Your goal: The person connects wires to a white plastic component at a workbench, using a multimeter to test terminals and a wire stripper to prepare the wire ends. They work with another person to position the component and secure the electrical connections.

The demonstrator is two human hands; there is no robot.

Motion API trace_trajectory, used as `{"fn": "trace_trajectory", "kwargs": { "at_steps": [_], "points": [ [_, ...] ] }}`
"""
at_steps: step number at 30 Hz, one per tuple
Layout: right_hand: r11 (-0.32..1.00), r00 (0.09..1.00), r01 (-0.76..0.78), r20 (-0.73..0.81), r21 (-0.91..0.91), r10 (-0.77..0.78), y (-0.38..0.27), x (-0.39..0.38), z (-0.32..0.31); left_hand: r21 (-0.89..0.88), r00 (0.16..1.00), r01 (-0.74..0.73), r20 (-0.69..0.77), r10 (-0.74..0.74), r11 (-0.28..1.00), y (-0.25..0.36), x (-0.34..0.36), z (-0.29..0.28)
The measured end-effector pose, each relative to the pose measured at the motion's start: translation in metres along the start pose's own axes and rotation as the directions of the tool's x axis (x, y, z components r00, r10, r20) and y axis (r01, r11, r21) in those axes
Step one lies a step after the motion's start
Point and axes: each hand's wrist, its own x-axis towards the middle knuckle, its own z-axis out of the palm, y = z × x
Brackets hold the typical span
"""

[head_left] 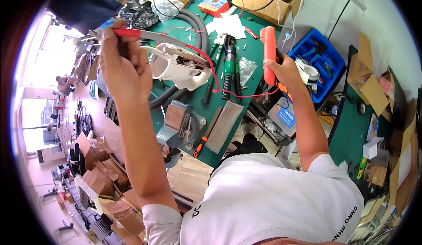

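My left hand is raised at the left with its fingers closed around the red-sleeved end of a grey cable. That cable runs right towards a white plastic housing, whose opened side shows parts inside. In my right hand is an orange-red handheld meter, turned edge-on so its face is hidden. A thin red wire curves between the meter side and the housing. Between my hands, on the green bench, lies a green-and-black hand tool with a crimping head.
A grey bench vise stands at the near bench edge, beside an orange-handled tool and a flat metal strip. At right is a blue organizer tray. Thick black hose lies behind the housing. Cardboard boxes crowd the left floor.
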Motion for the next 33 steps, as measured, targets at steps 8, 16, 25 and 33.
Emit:
{"fn": "trace_trajectory", "kwargs": {
  "at_steps": [8, 16, 25, 33],
  "points": [
    [0.808, 0.997, -0.044, 0.019, -0.588, 0.068, 0.011, 0.063, 0.027, -0.024, 0.976, 0.120, -0.182, -0.122, 0.993, -0.083, -0.027, -0.058],
    [0.561, 0.995, -0.018, 0.042, -0.828, 0.094, 0.034, 0.114, 0.079, 0.160, 0.968, 0.085, -0.246, -0.044, 0.983, -0.101, -0.019, -0.108],
    [0.470, 0.986, 0.045, 0.114, -0.882, 0.119, 0.044, 0.130, 0.094, 0.220, 0.898, 0.234, -0.423, -0.124, 0.947, -0.128, -0.037, -0.153],
    [0.824, 0.584, 0.559, 0.663, 0.091, -0.469, -0.074, 0.023, 0.171, 0.213, 0.888, 0.236, -0.444, -0.122, 0.948, -0.124, -0.059, -0.150]
  ]
}}
